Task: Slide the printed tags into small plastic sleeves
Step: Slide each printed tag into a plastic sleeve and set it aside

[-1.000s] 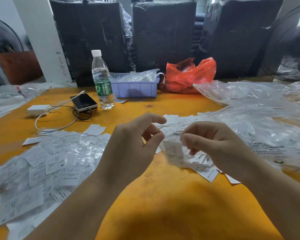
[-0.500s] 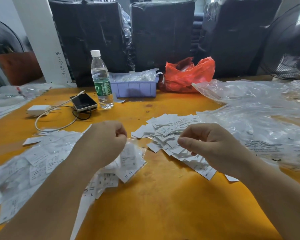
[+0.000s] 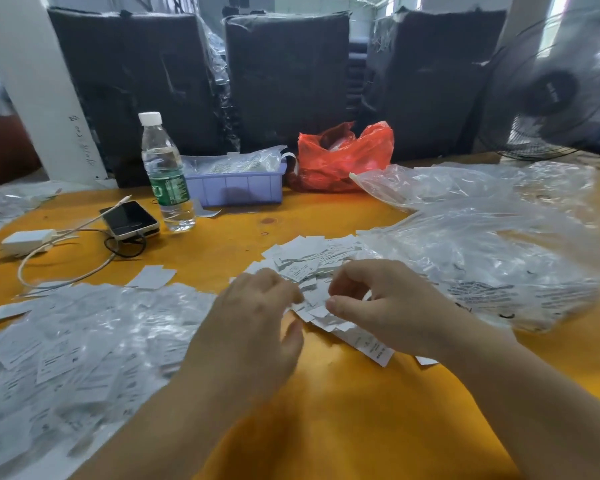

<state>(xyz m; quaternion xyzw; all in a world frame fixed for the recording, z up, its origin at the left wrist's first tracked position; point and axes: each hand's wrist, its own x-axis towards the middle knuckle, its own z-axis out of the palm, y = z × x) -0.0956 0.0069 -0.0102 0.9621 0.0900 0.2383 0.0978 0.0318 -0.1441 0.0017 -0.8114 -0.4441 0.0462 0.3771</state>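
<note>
While both hands hover loosely curled, gripping nothing evident, small white printed tags lie heaped beneath.

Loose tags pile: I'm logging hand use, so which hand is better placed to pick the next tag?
Probably the right hand: its fingers curl directly over the loose tags. The left hand sits at the pile's near-left edge.

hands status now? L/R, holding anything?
Left hand: open, fingers relaxed over the loose tags, holding nothing visible.
Right hand: fingers curled over the same tags; grip cannot be told.
</note>
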